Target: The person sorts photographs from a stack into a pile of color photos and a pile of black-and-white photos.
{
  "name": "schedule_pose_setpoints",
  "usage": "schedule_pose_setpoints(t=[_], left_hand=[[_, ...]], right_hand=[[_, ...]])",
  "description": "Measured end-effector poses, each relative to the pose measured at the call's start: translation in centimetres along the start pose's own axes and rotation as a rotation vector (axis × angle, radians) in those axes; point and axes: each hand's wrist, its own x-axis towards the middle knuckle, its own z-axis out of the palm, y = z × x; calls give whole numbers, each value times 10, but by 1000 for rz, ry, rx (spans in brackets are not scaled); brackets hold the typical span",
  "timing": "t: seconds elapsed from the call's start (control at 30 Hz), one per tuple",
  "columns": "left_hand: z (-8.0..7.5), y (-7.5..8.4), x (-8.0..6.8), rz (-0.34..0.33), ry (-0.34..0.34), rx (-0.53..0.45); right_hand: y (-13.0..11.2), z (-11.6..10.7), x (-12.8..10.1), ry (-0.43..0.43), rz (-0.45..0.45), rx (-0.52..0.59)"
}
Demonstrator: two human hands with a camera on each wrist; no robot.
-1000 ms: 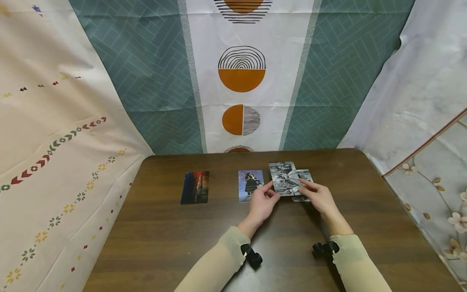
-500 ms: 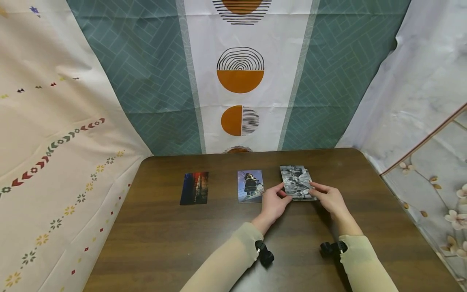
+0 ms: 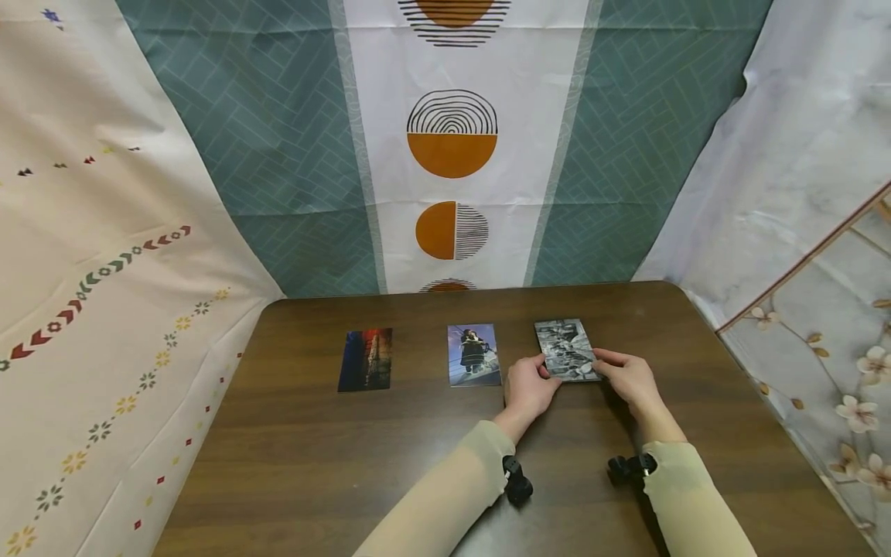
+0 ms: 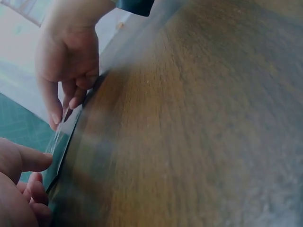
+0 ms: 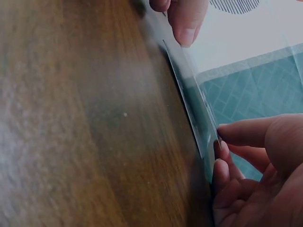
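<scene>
A black-and-white photo card [image 3: 567,348] is held level between both hands at the right of the row. My left hand [image 3: 527,391] pinches its lower left corner, while my right hand [image 3: 632,383] pinches the right edge between thumb and fingers. Seen edge-on in the right wrist view, the held card lies just above a second card [image 5: 185,101] close to the table. From the head view, that lower card is almost wholly covered. To the left lie a postcard of a dark-clothed figure [image 3: 473,354] and a dark red-and-blue card [image 3: 366,360].
The cards lie toward the far side of a brown wooden table [image 3: 313,464]. Behind it hangs a green and white patterned cloth [image 3: 445,232], with more patterned cloths at the left and right. Each wrist carries a small black camera [image 3: 517,481].
Both hands have moved the black-and-white card rightward and slightly down, over the other card at the right. The lower card, partly showing before, is now nearly hidden. The two left cards stay put.
</scene>
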Motion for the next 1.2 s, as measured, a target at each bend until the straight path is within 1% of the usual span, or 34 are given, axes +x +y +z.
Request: schedule_pose_setpoints(t=[0.13,0.37,0.47,0.67,0.93,1.2], left_hand=[[2,1,4,-39,-11,32],[3,0,10,-71,-35,50],[3,0,11,-76,-49,57],[2,0,12,-63,-64,77],[1,2,11,-63,-69,87],[0,5,13,-67,-81,89]], right_hand=[[0,1,1,5,10,-18],[-1,2,1,9,22,-42],[-1,1,1,12,19,-61],[2,1,3,18,7,-97],[4,1,9,26,-14,-168],[2,0,12,25,-19,-184]])
